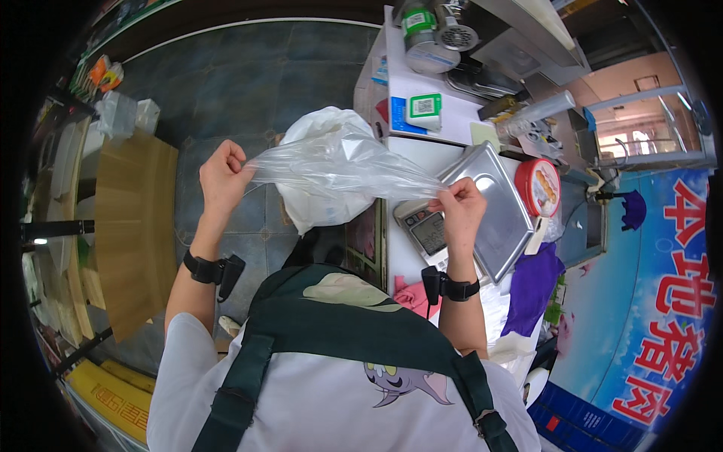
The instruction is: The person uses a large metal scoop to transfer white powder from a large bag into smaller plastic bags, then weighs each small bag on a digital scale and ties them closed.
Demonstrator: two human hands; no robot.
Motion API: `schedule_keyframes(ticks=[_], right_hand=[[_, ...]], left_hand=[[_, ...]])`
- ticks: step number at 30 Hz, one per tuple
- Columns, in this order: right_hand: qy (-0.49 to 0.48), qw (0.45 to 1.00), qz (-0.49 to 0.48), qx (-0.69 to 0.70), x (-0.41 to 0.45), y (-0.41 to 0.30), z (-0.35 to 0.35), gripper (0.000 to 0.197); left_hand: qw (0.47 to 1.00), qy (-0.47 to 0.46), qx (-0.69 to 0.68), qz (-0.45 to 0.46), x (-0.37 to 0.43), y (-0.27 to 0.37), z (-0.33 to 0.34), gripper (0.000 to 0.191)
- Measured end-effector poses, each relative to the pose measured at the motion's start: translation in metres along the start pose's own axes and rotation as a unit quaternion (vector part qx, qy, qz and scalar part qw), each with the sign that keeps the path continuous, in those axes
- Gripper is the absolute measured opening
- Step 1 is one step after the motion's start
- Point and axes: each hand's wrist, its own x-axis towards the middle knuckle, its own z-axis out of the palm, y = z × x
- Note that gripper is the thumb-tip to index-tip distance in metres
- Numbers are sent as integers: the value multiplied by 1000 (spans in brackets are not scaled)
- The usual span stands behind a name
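Observation:
A clear plastic bag (344, 164) is stretched sideways between both hands in front of me. My left hand (226, 172) pinches its left end, and my right hand (460, 200) grips the right end between thumb and fingers. Behind and below the film is a white plastic bag (325, 212), bulging, with what lies inside hidden. Just right of and beneath my right hand, an electronic scale (429, 231) with a steel weighing plate (497, 214) rests on a white counter (404, 248).
Right of the scale are a red round tub (538, 187) and a purple cloth (531, 288). A meat grinder (456, 34) and a code stand (425, 112) occupy the counter's far part. A brown board (133, 226) stands at left above the tiled floor (243, 90).

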Motion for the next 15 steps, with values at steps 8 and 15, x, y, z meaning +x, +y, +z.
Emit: schedule_keyframes(ticks=[8, 15], right_hand=[[-213, 966, 51, 134, -1, -5, 99, 15], [-304, 928, -151, -152, 25, 36, 128, 15]], left_hand=[[925, -45, 63, 373, -14, 28, 13, 27], [956, -224, -83, 169, 2, -20, -44, 35]])
